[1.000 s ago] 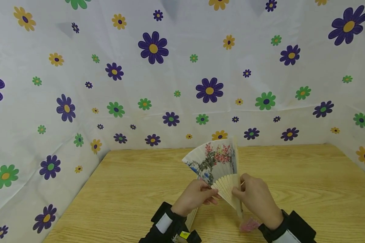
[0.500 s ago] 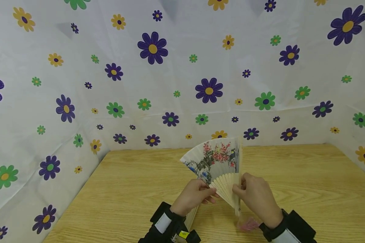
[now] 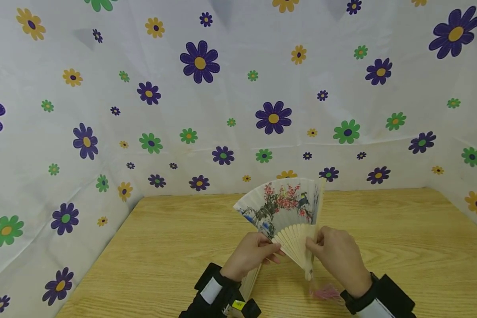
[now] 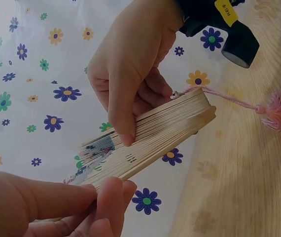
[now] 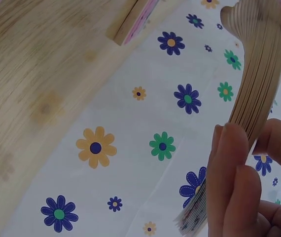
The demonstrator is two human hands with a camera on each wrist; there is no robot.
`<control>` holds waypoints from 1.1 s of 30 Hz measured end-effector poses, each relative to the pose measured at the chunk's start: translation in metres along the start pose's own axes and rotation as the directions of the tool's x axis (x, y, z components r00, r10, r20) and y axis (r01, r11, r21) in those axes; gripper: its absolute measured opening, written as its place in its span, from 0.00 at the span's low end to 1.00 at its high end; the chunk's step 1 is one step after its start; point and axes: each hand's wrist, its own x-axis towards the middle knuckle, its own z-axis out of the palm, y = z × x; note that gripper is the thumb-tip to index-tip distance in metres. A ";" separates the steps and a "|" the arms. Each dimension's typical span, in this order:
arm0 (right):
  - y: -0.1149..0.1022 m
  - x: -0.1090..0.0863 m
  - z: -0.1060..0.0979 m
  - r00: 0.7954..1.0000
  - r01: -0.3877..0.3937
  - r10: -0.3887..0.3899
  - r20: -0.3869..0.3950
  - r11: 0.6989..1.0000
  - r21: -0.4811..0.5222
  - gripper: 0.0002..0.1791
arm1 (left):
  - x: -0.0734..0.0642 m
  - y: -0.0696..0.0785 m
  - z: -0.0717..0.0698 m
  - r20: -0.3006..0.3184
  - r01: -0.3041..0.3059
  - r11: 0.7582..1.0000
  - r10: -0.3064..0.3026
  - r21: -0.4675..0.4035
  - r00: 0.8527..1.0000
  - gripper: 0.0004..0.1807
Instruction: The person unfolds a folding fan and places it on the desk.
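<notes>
A pale object [image 3: 250, 282], too hidden to identify, lay partly behind the left wrist on the wooden table [image 3: 163, 243]; just right of it, the left hand [image 3: 251, 255] pinched the slanting left edge of the painted fan [image 3: 287, 212]; the fan stood partly spread between both hands, pivot end down; its bunched right-hand ribs ran nearly upright, leaning right at the top, pinched by the right hand [image 3: 339, 251], the nearer to the pivot; a pink tassel [image 3: 327, 292] trailed below.
</notes>
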 end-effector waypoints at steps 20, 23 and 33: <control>0.003 0.003 -0.005 1.000 -0.012 0.012 0.009 0.999 -0.046 0.20 | -0.001 0.000 -0.003 -0.018 0.005 1.000 -0.005 -0.014 1.000 0.14; 0.005 0.003 -0.006 1.000 -0.017 0.017 0.004 0.999 -0.047 0.23 | -0.001 0.000 -0.005 -0.021 0.013 1.000 -0.014 -0.023 1.000 0.14; 0.008 0.003 -0.008 0.999 -0.029 0.030 0.012 0.998 -0.055 0.24 | 0.000 -0.001 -0.005 -0.017 0.010 0.999 -0.011 -0.051 1.000 0.14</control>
